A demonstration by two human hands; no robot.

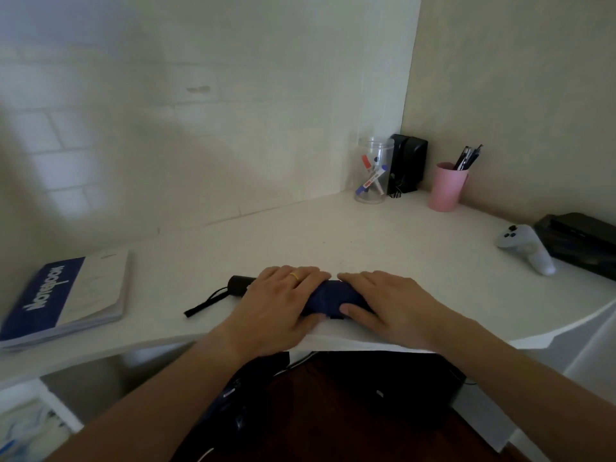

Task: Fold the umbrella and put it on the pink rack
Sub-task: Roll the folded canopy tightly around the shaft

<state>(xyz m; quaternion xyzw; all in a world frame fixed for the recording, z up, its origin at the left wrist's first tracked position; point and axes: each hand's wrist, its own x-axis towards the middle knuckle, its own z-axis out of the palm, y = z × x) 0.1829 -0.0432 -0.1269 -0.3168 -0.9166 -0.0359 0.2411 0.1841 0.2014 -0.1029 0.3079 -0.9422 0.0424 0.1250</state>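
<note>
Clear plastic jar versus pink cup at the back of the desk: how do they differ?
The clear plastic jar is see-through and holds red and blue markers lying slanted; the pink cup is opaque, with dark pens sticking above its rim. The jar stands left of the black speaker, the cup right. Both are upright and open-topped.

Bare bench [300,235] surface extends from the centre toward 12 o'clock up to the wall, giving unobstructed passage. At 9 o'clock a notebook [66,295] lies flat near the front edge. At 1 o'clock, in the corner, a clear jar [371,171], a black speaker [408,161] and a pink cup [446,186] stand upright. At 3 o'clock a white controller [526,248] lies just beside a black console [580,241].
</note>
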